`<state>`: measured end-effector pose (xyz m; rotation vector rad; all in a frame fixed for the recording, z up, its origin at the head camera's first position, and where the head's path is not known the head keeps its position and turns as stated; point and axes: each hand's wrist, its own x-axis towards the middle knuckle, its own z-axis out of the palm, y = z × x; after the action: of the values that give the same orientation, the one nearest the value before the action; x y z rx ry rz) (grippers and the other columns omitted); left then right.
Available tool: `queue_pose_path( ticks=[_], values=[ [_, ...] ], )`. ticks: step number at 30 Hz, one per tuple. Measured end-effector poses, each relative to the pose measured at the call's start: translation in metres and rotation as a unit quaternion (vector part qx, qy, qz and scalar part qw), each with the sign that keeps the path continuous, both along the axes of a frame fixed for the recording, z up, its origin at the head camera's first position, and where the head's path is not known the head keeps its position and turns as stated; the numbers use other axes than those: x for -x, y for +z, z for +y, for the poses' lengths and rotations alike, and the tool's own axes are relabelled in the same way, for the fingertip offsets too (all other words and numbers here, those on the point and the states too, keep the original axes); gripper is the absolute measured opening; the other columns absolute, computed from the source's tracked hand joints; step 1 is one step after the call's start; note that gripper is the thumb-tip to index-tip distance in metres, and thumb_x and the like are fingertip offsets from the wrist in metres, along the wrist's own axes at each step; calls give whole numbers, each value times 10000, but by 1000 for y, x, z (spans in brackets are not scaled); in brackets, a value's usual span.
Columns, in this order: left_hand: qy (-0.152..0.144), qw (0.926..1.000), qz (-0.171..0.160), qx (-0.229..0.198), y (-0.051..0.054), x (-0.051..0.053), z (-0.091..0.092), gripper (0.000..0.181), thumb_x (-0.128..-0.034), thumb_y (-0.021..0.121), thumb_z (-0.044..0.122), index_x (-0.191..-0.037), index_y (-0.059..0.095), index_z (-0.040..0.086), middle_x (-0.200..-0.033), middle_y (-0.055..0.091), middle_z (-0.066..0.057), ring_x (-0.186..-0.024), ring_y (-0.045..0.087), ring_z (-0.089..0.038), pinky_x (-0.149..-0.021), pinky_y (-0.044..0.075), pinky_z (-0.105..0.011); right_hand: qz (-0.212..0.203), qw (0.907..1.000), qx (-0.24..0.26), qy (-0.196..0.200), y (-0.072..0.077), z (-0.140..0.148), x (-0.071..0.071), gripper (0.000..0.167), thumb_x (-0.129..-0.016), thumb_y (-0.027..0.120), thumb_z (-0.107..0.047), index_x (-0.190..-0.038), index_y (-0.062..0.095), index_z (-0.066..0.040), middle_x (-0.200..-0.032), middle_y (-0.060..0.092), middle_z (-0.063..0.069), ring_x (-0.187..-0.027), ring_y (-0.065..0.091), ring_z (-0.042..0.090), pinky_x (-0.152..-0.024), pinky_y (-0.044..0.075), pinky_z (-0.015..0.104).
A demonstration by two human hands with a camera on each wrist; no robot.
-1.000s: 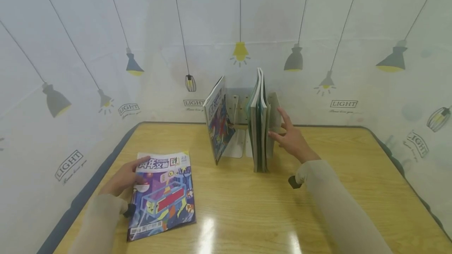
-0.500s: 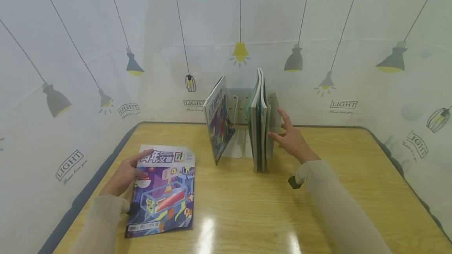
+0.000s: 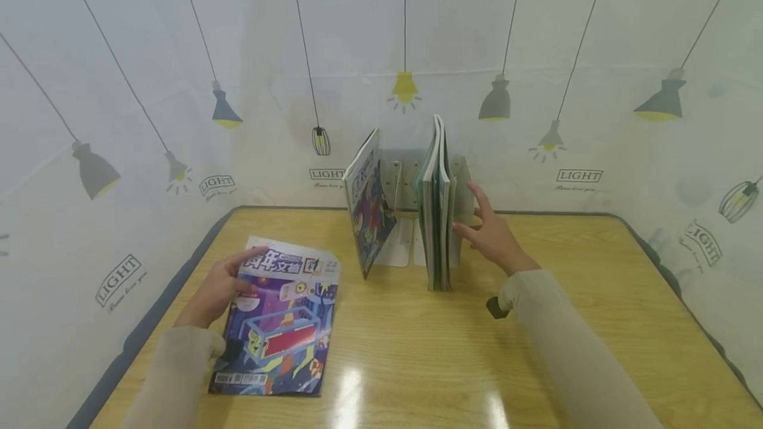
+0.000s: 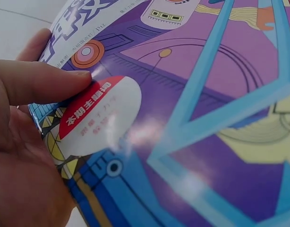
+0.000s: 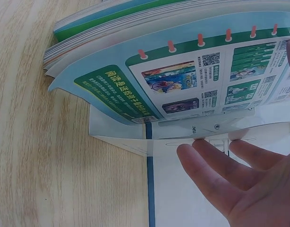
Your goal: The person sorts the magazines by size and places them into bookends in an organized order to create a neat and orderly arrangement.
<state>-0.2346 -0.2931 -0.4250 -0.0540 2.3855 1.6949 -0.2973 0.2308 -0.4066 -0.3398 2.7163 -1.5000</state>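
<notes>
A purple magazine (image 3: pixel 286 343) with a colourful cover is tilted up at the left of the table. My left hand (image 3: pixel 205 296) pinches its left edge, with the thumb (image 4: pixel 55 82) on the cover and the other fingers behind. At the table's back, several magazines (image 3: pixel 438 230) stand upright beside the right panel of a white bookend (image 3: pixel 464 194). My right hand (image 3: pixel 495 241) touches that panel from the right. In the right wrist view, its extended fingertips (image 5: pixel 187 151) rest on the panel's outer side. Another magazine (image 3: pixel 366 200) leans at the bookend's left side.
The wooden table (image 3: pixel 393 349) runs back to a white wall cloth (image 3: pixel 262 85) printed with hanging lamps. Between the leaning magazine and the upright group lies a gap showing the bookend's base plate (image 3: pixel 396 250).
My left hand has moved the purple magazine slightly right and away from me, its top edge rising. The right hand and the standing magazines stay in place.
</notes>
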Motion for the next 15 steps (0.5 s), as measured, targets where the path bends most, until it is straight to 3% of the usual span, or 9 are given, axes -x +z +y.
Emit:
queue_pose_path(
  ticks=[9,15],
  values=[
    [-49,9995,309,10,10,-4,14,736,-787,535,-142,-1422,522,230,-1390,491,-191,-1033,581,-301,-738,576,-369,-13,10000,49,37,4,-2,-4,890,-934,641,-392,-1540,-8,-441,-1478,266,371,-1129,572,450,-696,590,431],
    [-149,9983,564,-77,16,-1,23,726,-767,529,-145,-1404,541,203,-1367,506,-218,-1042,580,-325,-741,572,-364,-10,10000,60,11,4,-1,-4,886,-936,642,-377,-1544,-2,-429,-1477,266,372,-1126,573,453,-692,590,449]
  ],
)
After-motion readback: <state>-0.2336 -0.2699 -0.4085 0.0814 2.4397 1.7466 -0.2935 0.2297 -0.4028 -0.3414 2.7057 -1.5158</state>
